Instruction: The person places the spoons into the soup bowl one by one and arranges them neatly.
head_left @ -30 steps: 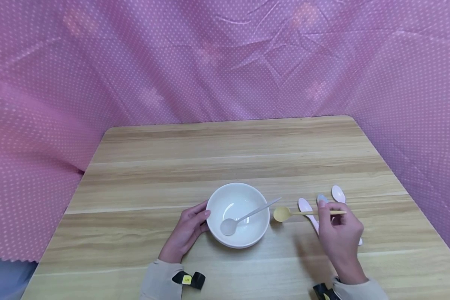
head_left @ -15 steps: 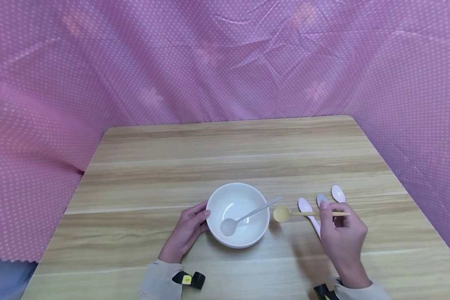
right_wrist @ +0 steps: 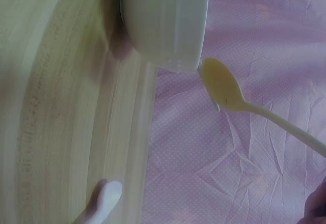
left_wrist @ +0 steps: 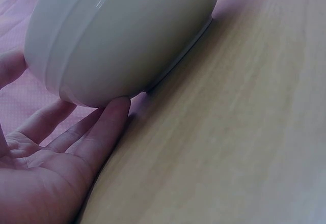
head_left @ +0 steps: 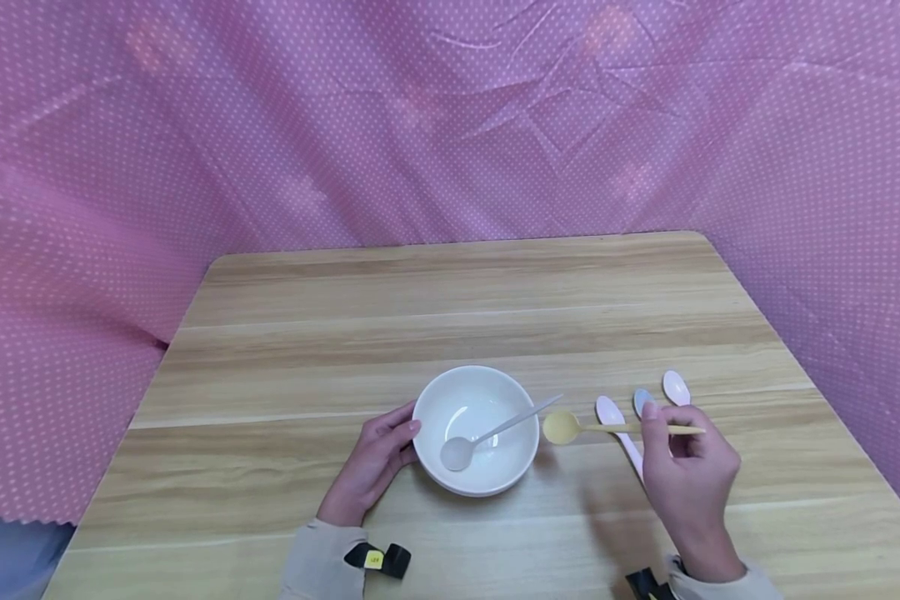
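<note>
A white bowl (head_left: 435, 400) stands on the wooden table, and my left hand (head_left: 376, 458) holds its left side. The thumb lies at the rim while the other fingertips (left_wrist: 118, 109) touch the outer wall low down. Inside the bowl rests a pale grey spoon (head_left: 457, 453), its handle sticking out over the right rim. My right hand (head_left: 690, 483) pinches a yellow spoon (head_left: 562, 427) by its handle above the table. That spoon lies level, its scoop pointing left, just right of the bowl's rim.
Under and beside my right hand lie a pale pink spoon (head_left: 610, 410), a blue-grey spoon (head_left: 642, 401) and another pale pink spoon (head_left: 675, 387), partly hidden by the hand. Pink dotted cloth (head_left: 450, 125) hangs behind and beside the table (head_left: 450, 292).
My right hand has shifted slightly right and toward me. The yellow spoon's handle end shows farther right, its scoop a touch farther left. The left hand and bowl have stayed put.
</note>
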